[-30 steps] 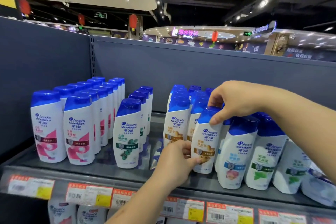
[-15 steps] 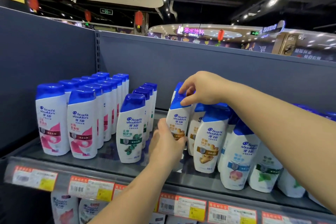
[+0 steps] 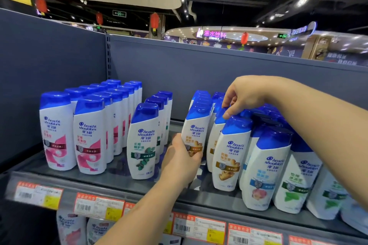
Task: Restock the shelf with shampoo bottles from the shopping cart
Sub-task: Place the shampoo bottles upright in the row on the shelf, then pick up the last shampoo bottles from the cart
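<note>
At a supermarket shelf (image 3: 111, 180) of white shampoo bottles with blue caps, we reach in with both bare arms. Our left hand (image 3: 180, 162) is wrapped around the lower body of the front ginger-label bottle (image 3: 196, 132), fingers curled across its brown label, the bottle standing upright at the head of its row, near the middle of the shelf. Our right hand (image 3: 244, 96) comes in from the right and bends down at the wrist, thumb and fingertips pinched loosely at the blue caps where the second ginger row begins; we cannot tell exactly which cap it has hold of, though the thumb touches the cap just behind the second ginger-label bottle (image 3: 231, 155), which stands nearer the shelf's front edge. To the left stand two long rows of pink-label bottles (image 3: 57, 135) and a shorter row led by a green-leaf bottle (image 3: 143, 143), with a bare strip of shelf between that row and the ginger bottles. To the right, under our forearm, stand a peach-label bottle (image 3: 264, 171) and mint-label bottles (image 3: 294, 183), close together. Orange price tags (image 3: 98, 206) line the shelf's front rail, and more bottles show dimly on the level below.
</note>
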Demonstrator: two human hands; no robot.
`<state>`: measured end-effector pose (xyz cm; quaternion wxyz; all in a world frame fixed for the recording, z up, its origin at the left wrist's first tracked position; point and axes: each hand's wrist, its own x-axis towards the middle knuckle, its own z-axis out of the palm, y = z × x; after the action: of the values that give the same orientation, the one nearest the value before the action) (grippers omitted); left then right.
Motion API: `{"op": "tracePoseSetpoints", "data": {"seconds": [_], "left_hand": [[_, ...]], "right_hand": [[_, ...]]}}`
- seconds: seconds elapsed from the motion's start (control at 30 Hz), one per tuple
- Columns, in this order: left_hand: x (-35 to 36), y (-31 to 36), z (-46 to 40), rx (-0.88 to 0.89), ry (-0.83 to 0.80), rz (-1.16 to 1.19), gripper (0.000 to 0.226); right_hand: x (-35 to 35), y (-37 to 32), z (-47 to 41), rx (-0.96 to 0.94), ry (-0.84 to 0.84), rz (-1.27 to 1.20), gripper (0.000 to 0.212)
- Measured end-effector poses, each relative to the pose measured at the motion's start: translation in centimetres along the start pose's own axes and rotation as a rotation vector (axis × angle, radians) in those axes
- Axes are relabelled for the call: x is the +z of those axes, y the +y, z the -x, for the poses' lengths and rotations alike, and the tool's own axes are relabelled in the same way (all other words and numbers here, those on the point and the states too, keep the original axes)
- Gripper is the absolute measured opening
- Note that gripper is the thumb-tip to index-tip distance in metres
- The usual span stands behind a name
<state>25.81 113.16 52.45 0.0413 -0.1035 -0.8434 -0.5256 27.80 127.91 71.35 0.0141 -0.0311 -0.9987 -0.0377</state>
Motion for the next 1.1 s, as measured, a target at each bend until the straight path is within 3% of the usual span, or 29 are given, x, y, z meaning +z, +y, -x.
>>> {"op": "tracePoseSetpoints", "data": {"seconds": [0.27, 0.4, 0.5, 0.63, 0.73, 0.83, 1.1], "left_hand": [[-0.8, -0.2, 0.1, -0.029, -0.123, 0.086, 0.049], [-1.6, 0.0, 0.8, -0.071, -0.136, 0.175, 0.070], [-3.6, 0.7, 2.8, -0.007, -0.128, 0.160, 0.086], [-9.7, -1.4, 7.7, 0.201, -0.091, 0.305, 0.071], [-18.0, -6.1, 10.4, 0.220, 0.088, 0.444, 0.045], [-27.9, -13.2, 12.7, 0.107, 0.289, 0.434, 0.037], [-54.4, -32.8, 17.4, -0.366, 0.486, 0.152, 0.024]], "right_hand": [[-0.5, 0.0, 0.3, -0.001, 0.021, -0.041, 0.042], [-1.1, -1.7, 1.3, -0.061, 0.179, -0.134, 0.030], [-0.4, -5.4, 3.3, -0.165, 0.391, -0.299, 0.016], [2.7, -12.9, 6.3, -0.345, 0.559, -0.699, 0.010], [6.6, -21.0, 6.9, -0.429, 0.470, -1.005, 0.013], [12.3, -32.0, 6.1, -0.462, 0.267, -1.189, 0.014], [24.7, -67.0, 3.2, -0.380, -0.294, -1.218, 0.014]]}}
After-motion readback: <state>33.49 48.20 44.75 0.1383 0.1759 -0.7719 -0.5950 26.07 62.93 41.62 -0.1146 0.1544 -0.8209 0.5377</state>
